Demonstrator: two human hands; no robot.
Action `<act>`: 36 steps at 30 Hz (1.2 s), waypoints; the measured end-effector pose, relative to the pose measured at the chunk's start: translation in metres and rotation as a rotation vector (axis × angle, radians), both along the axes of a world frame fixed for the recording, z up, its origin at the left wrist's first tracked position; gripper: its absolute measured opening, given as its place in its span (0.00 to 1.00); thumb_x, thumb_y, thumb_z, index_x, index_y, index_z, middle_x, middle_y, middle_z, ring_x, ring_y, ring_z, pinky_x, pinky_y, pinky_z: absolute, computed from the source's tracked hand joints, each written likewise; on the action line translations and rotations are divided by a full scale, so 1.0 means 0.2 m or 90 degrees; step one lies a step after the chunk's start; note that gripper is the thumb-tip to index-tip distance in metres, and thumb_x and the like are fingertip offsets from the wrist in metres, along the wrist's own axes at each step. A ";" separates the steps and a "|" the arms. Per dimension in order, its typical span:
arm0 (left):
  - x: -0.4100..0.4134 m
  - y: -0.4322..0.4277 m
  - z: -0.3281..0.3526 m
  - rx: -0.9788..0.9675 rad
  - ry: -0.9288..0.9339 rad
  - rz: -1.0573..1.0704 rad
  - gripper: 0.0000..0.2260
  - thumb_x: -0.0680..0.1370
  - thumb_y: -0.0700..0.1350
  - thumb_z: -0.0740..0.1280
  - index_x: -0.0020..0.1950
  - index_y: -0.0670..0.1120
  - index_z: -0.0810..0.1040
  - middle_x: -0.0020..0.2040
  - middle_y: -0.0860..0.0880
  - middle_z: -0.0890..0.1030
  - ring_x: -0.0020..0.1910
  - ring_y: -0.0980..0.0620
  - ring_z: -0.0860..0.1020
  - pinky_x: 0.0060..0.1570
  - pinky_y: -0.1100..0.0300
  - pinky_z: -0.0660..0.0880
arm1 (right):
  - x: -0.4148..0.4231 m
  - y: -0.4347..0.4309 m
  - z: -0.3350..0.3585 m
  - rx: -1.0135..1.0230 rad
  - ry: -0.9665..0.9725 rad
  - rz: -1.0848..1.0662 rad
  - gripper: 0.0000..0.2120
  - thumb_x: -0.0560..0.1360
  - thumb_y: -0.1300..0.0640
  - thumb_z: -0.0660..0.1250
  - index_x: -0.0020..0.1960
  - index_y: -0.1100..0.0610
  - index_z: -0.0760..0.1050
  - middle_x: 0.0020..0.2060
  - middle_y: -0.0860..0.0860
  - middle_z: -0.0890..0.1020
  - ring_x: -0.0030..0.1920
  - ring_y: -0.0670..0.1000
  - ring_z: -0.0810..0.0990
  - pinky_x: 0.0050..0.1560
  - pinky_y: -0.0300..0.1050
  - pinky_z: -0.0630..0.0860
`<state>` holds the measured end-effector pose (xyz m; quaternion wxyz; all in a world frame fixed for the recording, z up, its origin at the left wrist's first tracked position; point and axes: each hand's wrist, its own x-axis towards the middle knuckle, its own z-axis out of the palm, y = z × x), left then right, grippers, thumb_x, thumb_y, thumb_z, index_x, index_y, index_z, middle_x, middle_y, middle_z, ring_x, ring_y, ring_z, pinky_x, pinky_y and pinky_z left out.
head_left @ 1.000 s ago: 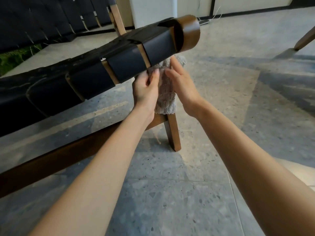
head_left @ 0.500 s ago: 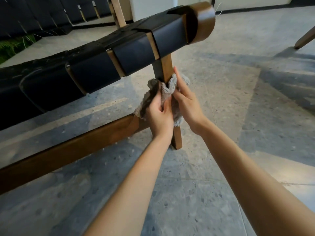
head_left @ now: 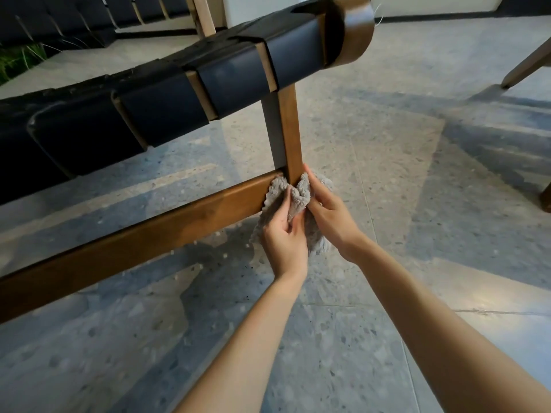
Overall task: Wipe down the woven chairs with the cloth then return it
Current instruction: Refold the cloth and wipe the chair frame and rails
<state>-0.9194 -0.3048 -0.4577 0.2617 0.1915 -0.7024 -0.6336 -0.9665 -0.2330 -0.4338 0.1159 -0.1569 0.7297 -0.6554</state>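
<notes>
item: cloth [head_left: 298,198], grey, fluffy, bunched; wrapped round the lower part of the wooden chair leg [head_left: 290,135], at its joint with the side rail [head_left: 149,234].
left hand [head_left: 283,236]: fingers curled into the cloth, grasping it from the near side.
right hand [head_left: 331,216]: fingers and thumb closed on the cloth from the other side, pressing it to the leg.
step in hand, by judgement: wiping the frame low on the leg; return of the cloth not yet due.
next move likely calls for: a two-sided squeeze and a slide along leg or rail, loose folds kept off the floor [head_left: 387,144].
edges: rail touching the cloth at left; woven seat [head_left: 167,105] above, well apart.
room: to the right and toward the body; another chair's leg [head_left: 524,67] far right, well apart.
</notes>
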 end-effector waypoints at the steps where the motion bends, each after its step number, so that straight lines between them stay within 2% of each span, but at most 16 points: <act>1: 0.01 0.00 -0.01 0.015 -0.011 0.004 0.18 0.77 0.38 0.67 0.67 0.46 0.75 0.60 0.51 0.80 0.60 0.56 0.77 0.60 0.60 0.73 | 0.01 0.01 0.00 0.008 0.001 0.001 0.24 0.82 0.65 0.54 0.76 0.51 0.58 0.67 0.36 0.64 0.68 0.35 0.61 0.64 0.24 0.61; 3: 0.03 0.02 -0.02 0.047 -0.044 0.040 0.13 0.78 0.41 0.67 0.62 0.45 0.79 0.55 0.49 0.83 0.54 0.57 0.80 0.58 0.57 0.76 | 0.03 0.02 -0.01 0.007 -0.004 0.002 0.27 0.82 0.66 0.55 0.77 0.49 0.56 0.67 0.37 0.63 0.69 0.35 0.60 0.63 0.24 0.61; 5: 0.04 0.05 -0.03 0.092 -0.077 0.105 0.09 0.78 0.46 0.67 0.53 0.43 0.82 0.47 0.49 0.84 0.44 0.59 0.80 0.53 0.56 0.78 | 0.04 0.03 -0.02 -0.008 -0.023 -0.004 0.28 0.82 0.65 0.55 0.77 0.48 0.53 0.68 0.39 0.62 0.69 0.37 0.61 0.63 0.26 0.63; 7: 0.03 0.07 -0.04 0.139 -0.098 0.125 0.11 0.77 0.49 0.68 0.49 0.42 0.82 0.44 0.48 0.84 0.39 0.58 0.78 0.50 0.57 0.78 | 0.03 0.03 -0.02 -0.003 -0.023 -0.004 0.26 0.82 0.65 0.56 0.77 0.51 0.56 0.72 0.43 0.63 0.72 0.42 0.63 0.68 0.34 0.64; 9: 0.00 0.07 -0.04 0.180 -0.119 0.100 0.10 0.77 0.50 0.67 0.49 0.44 0.81 0.46 0.49 0.84 0.43 0.55 0.80 0.52 0.56 0.77 | 0.01 0.02 -0.02 0.003 -0.026 0.022 0.25 0.82 0.66 0.55 0.76 0.52 0.59 0.72 0.47 0.68 0.70 0.44 0.67 0.70 0.40 0.65; 12: -0.06 0.03 -0.04 0.179 -0.152 0.051 0.06 0.79 0.50 0.64 0.52 0.51 0.79 0.49 0.50 0.82 0.48 0.52 0.80 0.54 0.55 0.77 | -0.02 0.00 -0.02 0.010 -0.047 0.062 0.27 0.82 0.67 0.53 0.77 0.50 0.56 0.71 0.41 0.66 0.65 0.36 0.68 0.61 0.26 0.67; 14: -0.10 0.00 -0.06 0.150 -0.161 0.036 0.09 0.80 0.49 0.63 0.57 0.50 0.79 0.52 0.48 0.83 0.50 0.50 0.80 0.54 0.55 0.77 | -0.05 -0.01 -0.04 0.011 -0.057 0.074 0.29 0.81 0.68 0.52 0.77 0.48 0.56 0.72 0.40 0.64 0.67 0.37 0.67 0.60 0.24 0.66; 17: -0.12 -0.03 -0.10 0.102 -0.172 -0.004 0.12 0.80 0.48 0.63 0.62 0.48 0.77 0.55 0.47 0.82 0.54 0.49 0.79 0.57 0.53 0.75 | -0.08 -0.02 -0.07 -0.001 -0.066 0.077 0.28 0.81 0.65 0.51 0.76 0.43 0.58 0.72 0.43 0.68 0.69 0.42 0.69 0.67 0.36 0.67; 20: -0.11 -0.05 -0.15 0.096 -0.185 -0.062 0.14 0.80 0.47 0.62 0.66 0.51 0.73 0.58 0.50 0.80 0.57 0.51 0.78 0.57 0.56 0.74 | -0.06 -0.04 -0.15 -0.002 -0.078 0.059 0.21 0.83 0.56 0.49 0.69 0.34 0.63 0.66 0.46 0.75 0.65 0.45 0.73 0.66 0.42 0.69; 23: -0.08 -0.06 -0.21 0.067 -0.236 -0.108 0.17 0.81 0.50 0.61 0.70 0.52 0.70 0.61 0.51 0.78 0.59 0.52 0.76 0.55 0.59 0.71 | -0.03 -0.03 -0.24 0.010 -0.115 0.039 0.19 0.82 0.51 0.49 0.70 0.40 0.66 0.60 0.45 0.78 0.60 0.43 0.77 0.58 0.38 0.74; 25: -0.05 -0.06 -0.25 0.073 -0.273 -0.137 0.17 0.81 0.49 0.60 0.70 0.53 0.69 0.61 0.51 0.77 0.60 0.51 0.75 0.54 0.60 0.70 | -0.01 -0.03 -0.29 0.033 -0.134 0.027 0.18 0.82 0.50 0.51 0.70 0.44 0.67 0.54 0.44 0.79 0.54 0.43 0.78 0.51 0.39 0.74; 28: -0.03 -0.05 -0.26 0.074 -0.302 -0.140 0.16 0.81 0.49 0.60 0.70 0.53 0.69 0.62 0.51 0.77 0.61 0.51 0.75 0.55 0.60 0.70 | 0.00 -0.03 -0.32 0.051 -0.156 0.009 0.18 0.82 0.53 0.51 0.70 0.44 0.68 0.51 0.41 0.79 0.50 0.42 0.78 0.49 0.38 0.72; 31: -0.02 -0.06 -0.24 0.083 -0.309 -0.129 0.16 0.81 0.50 0.60 0.69 0.52 0.71 0.60 0.51 0.78 0.59 0.51 0.76 0.55 0.59 0.72 | 0.00 0.00 -0.30 0.028 -0.177 0.002 0.22 0.80 0.61 0.54 0.69 0.44 0.70 0.53 0.44 0.81 0.51 0.42 0.80 0.47 0.34 0.73; 34: 0.00 -0.04 -0.20 0.084 -0.324 -0.120 0.13 0.81 0.51 0.60 0.63 0.49 0.75 0.55 0.49 0.80 0.55 0.50 0.78 0.52 0.58 0.73 | 0.04 0.04 -0.27 -0.025 -0.185 -0.005 0.24 0.79 0.67 0.58 0.70 0.47 0.70 0.56 0.48 0.82 0.54 0.41 0.81 0.46 0.28 0.74; 36: 0.03 -0.01 -0.17 0.055 -0.304 -0.083 0.09 0.80 0.50 0.61 0.47 0.47 0.77 0.44 0.49 0.80 0.43 0.52 0.78 0.41 0.60 0.71 | 0.08 0.06 -0.24 -0.030 -0.175 -0.044 0.25 0.78 0.68 0.60 0.71 0.49 0.70 0.53 0.50 0.84 0.51 0.43 0.82 0.45 0.31 0.76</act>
